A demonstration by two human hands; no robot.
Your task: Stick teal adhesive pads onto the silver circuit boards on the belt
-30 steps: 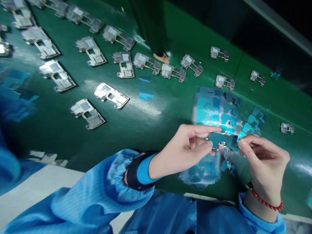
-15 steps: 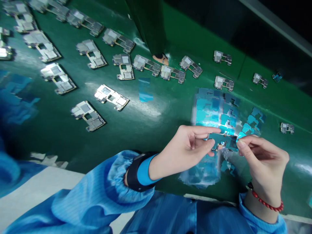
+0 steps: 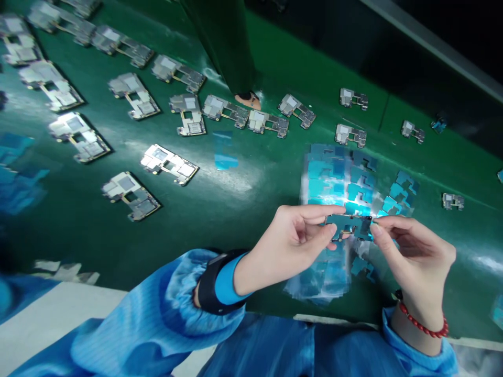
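My left hand (image 3: 301, 235) is closed on the left end of a small circuit board (image 3: 360, 226), index finger along its top edge and thumb below. The board is raised above the table and tilted, with a cut-out near its middle and a bluish face. At its right end, my right hand (image 3: 412, 246) pinches the corner between thumb and index finger. Whether those fingertips also grip a thin film there is hard to make out. Beneath the hands lies a stack of clear sheets with blue die-cut film pieces (image 3: 326, 170).
Several circuit boards (image 3: 170, 163) lie across the green table (image 3: 251, 193) to the left and back. Loose blue film pieces (image 3: 404, 188) lie right of the sheets, and a blue strip (image 3: 225, 151) lies mid-table. A dark green post (image 3: 223, 47) stands at the back.
Both hands and the board appear slightly further left as the view shifts. The board's bluish face now shows more fully, and the right fingertips stay at its right end.
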